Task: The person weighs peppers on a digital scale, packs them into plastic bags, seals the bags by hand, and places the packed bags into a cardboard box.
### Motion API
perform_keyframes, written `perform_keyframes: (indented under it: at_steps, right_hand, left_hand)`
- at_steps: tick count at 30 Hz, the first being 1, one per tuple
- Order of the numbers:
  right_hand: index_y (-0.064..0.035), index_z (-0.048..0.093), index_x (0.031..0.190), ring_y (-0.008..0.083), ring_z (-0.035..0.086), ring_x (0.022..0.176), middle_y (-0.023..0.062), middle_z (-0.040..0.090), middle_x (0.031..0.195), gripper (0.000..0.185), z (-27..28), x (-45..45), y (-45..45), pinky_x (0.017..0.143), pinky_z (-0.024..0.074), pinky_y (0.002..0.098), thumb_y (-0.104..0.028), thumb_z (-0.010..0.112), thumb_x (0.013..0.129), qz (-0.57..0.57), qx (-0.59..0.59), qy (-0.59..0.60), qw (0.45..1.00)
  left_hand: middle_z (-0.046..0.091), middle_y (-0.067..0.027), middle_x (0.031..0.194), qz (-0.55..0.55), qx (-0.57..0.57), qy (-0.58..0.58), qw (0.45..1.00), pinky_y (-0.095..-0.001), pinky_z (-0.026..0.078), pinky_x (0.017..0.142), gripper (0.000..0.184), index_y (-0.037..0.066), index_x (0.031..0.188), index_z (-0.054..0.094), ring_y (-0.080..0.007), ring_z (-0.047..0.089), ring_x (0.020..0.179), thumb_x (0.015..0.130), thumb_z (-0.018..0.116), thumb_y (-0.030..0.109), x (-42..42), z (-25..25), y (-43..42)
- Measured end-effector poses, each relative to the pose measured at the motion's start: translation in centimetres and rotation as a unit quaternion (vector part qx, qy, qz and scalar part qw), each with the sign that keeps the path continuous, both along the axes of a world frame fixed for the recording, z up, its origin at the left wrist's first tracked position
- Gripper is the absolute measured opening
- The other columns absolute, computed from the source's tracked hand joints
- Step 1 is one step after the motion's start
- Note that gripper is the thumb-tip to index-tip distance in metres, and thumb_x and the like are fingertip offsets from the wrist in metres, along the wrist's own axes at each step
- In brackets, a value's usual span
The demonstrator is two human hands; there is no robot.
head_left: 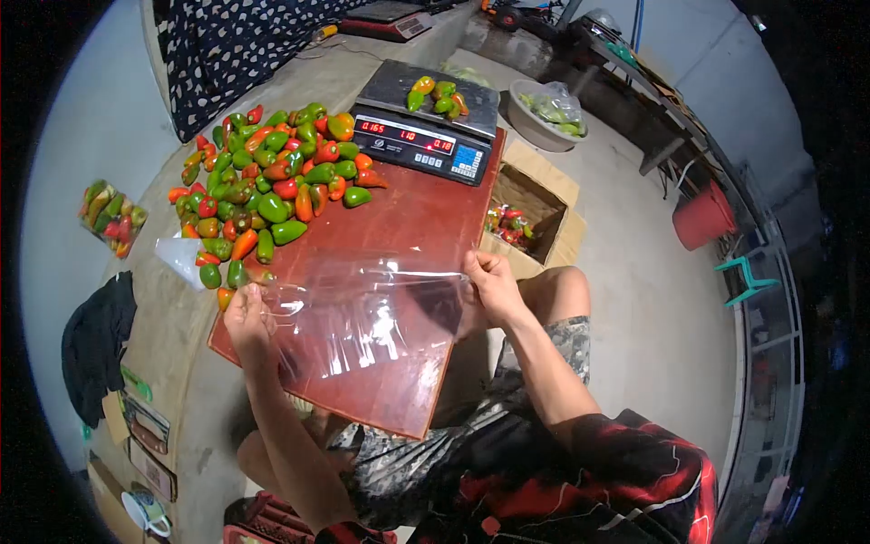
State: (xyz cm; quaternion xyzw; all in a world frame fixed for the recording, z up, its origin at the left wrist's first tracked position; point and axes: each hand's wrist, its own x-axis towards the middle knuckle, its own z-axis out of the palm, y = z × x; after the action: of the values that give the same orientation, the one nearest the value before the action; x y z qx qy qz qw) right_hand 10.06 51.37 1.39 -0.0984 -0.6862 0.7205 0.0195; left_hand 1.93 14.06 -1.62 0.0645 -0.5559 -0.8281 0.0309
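A clear plastic bag (pixel 362 317) is stretched flat between my two hands above the red tabletop (pixel 408 218). My left hand (pixel 249 315) pinches its left edge, close to the near end of the pepper pile. The upper right corner is gripped by my right hand (pixel 492 283). A large heap of green, red and orange peppers (pixel 272 172) covers the table's far left. Beyond it, a digital scale (pixel 417 136) with lit red digits carries several peppers (pixel 439 95) on its black platform.
An open cardboard box (pixel 544 204) with bagged peppers inside stands right of the table. A pale basin (pixel 544 122) with green produce sits behind it. A filled bag of peppers (pixel 111 216) lies at far left. A red bucket (pixel 702 218) is on the right.
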Motion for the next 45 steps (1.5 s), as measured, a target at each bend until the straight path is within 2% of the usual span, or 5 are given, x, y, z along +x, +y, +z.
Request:
perform_keyframes:
  at_steps: [11,16,36,41,45]
  right_hand:
    - [-0.0015,0.061,0.103,0.013,0.058,0.066,0.0052,0.063,0.079,0.056,0.0,-0.5,-2.6,0.059,0.0473,0.0283,-0.056,0.05,0.096,0.039,-0.214,-0.002,0.976]
    - [0.0,0.069,0.1,0.0116,0.061,0.07,0.006,0.07,0.083,0.016,-4.9,1.5,-2.5,0.061,0.048,0.0265,-0.013,0.07,0.09,0.156,-0.076,-0.064,0.983]
    - [-0.0046,0.062,0.065,0.003,0.048,0.057,-0.0036,0.058,0.061,0.026,-3.0,1.8,-2.3,0.052,0.036,0.0209,-0.011,0.082,0.08,0.053,0.024,0.001,0.998]
    - [-0.0039,0.061,0.063,0.003,0.049,0.057,-0.0042,0.058,0.061,0.029,-1.1,2.0,-3.9,0.052,0.0382,0.0222,-0.012,0.088,0.072,0.061,0.108,0.03,0.992]
    - [-0.0052,0.057,0.061,0.0024,0.046,0.058,-0.0049,0.053,0.058,0.035,0.8,2.0,-6.7,0.051,0.0369,0.0237,-0.012,0.09,0.068,0.11,0.151,0.044,0.981]
  left_hand:
    - [0.034,0.0088,0.055,0.024,-0.033,0.001,0.999,-0.0217,0.024,0.039,0.023,0.009,0.083,0.055,-0.0019,0.027,0.043,0.101,0.052,0.023,2.1,0.1,-2.4]
    - [0.036,0.0085,0.057,0.064,-0.053,-0.009,0.997,-0.0216,0.024,0.039,0.024,0.007,0.084,0.057,-0.0017,0.028,0.043,0.1,0.054,0.024,1.5,-0.2,-2.1]
    - [0.041,0.0033,0.058,0.0,-0.013,0.011,1.0,-0.0244,0.032,0.048,0.017,0.006,0.087,0.059,-0.0063,0.039,0.051,0.097,0.057,0.019,0.7,-2.1,-3.3]
    - [0.059,-0.0095,0.076,0.28,-0.689,0.278,0.608,-0.0388,0.045,0.058,0.017,0.001,0.087,0.063,-0.0258,0.054,0.062,0.084,0.067,0.017,2.6,3.7,2.4]
    - [0.063,-0.0035,0.073,-0.16,-0.348,0.131,0.915,-0.0262,0.046,0.057,0.023,0.0,0.089,0.065,-0.0098,0.058,0.064,0.077,0.081,0.012,7.1,4.4,10.2]
